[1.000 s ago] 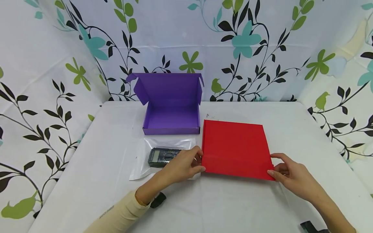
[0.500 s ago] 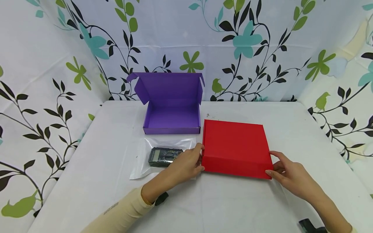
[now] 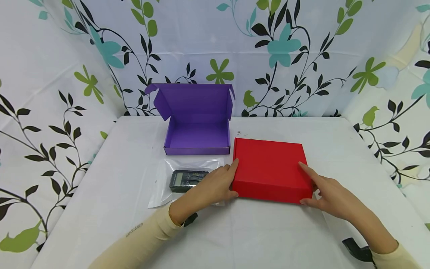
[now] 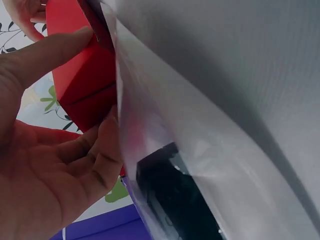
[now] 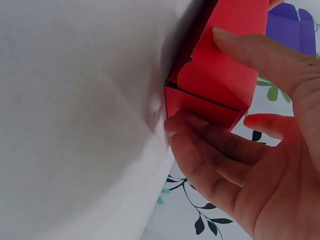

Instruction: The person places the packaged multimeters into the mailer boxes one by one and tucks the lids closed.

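A red cardboard box [image 3: 268, 160] lies lid down on the table, its front face upright towards me. My left hand [image 3: 215, 185] holds its left front corner, the thumb at the front and the fingers along the side. At the right front corner my right hand [image 3: 330, 196] holds the box, its index finger reaching onto the lid's edge. In the right wrist view the thumb presses the front panel [image 5: 222, 65], while other fingers touch the side wall. A dark digital multimeter [image 3: 183, 181] in a clear plastic bag [image 3: 158, 198] lies beside the left hand, partly hidden by it.
A purple cardboard box [image 3: 197, 151] stands with its lid raised behind the bag. The white table [image 3: 268, 235] ends at a patterned cloth [image 3: 188, 37] at the back and sides. A black wrist-worn piece [image 3: 357, 250] shows by the right forearm.
The red box's front flap has gone down from lying nearly flat to upright, so its front face shows. The right hand has moved left and its index finger up onto the lid's edge.
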The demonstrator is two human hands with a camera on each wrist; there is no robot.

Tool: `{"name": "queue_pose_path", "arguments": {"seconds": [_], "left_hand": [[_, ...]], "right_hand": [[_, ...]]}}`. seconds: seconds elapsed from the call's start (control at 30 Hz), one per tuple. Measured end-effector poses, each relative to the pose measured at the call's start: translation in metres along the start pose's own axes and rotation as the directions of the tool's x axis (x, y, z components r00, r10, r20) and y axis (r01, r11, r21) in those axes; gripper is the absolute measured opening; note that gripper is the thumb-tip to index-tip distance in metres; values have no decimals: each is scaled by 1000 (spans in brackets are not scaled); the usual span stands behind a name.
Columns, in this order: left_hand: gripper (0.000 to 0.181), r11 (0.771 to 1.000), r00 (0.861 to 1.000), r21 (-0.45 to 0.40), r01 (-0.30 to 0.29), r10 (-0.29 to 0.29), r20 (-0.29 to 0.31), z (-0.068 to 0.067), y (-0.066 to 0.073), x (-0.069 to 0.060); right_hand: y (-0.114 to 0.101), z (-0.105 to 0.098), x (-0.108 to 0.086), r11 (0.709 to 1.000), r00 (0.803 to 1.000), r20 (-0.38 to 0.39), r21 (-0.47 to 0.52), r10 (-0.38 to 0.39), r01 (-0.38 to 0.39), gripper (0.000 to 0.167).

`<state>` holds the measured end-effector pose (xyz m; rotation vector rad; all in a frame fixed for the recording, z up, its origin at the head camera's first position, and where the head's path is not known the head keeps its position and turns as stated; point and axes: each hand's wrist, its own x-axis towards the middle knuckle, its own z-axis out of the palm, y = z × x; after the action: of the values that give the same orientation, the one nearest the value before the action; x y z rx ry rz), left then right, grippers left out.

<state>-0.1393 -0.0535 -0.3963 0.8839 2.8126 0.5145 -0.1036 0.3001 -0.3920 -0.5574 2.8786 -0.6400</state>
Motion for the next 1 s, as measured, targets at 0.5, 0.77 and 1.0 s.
{"name": "queue_pose_path", "arguments": {"seconds": [0.5,0.77,1.0], "left_hand": [[101,999,999,26,-26,26,21,9,-4,16],[93,996,999,88,-26,28,-22,12,-4,18],[93,999,998,11,-49,50,-36,13,-11,20]], "right_hand": [[10,14,6,995,995,-60,-62,-79,76,97],[10,15,8,988,987,-122,-120,-108,93,89],[11,14,13,987,985,-127,-124,-114,98,89]]}}
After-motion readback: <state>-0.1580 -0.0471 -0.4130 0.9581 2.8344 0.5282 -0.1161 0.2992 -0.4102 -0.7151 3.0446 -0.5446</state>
